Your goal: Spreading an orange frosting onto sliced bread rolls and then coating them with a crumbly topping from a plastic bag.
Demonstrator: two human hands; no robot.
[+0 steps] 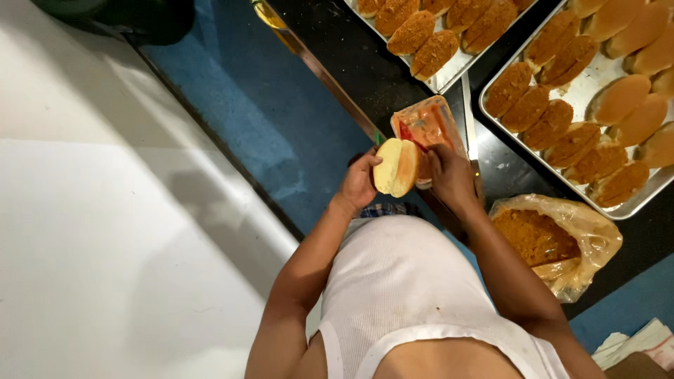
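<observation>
My left hand (359, 181) holds a split bread roll (395, 167) open, its pale cut side facing me. My right hand (451, 177) is pressed against the right side of the roll, in front of a clear plastic bag of orange-red sauce (430, 123) standing on the black counter (365, 70). Whether my right hand holds a tool is hidden by its back.
A metal tray (594, 76) at the right holds plain rolls and rolls topped with brown crumbs. A second tray (453, 70) of crumb-topped rolls lies at the top. A plastic bag of brown crumbs (547, 238) sits beside my right arm. Blue floor and a white surface lie left.
</observation>
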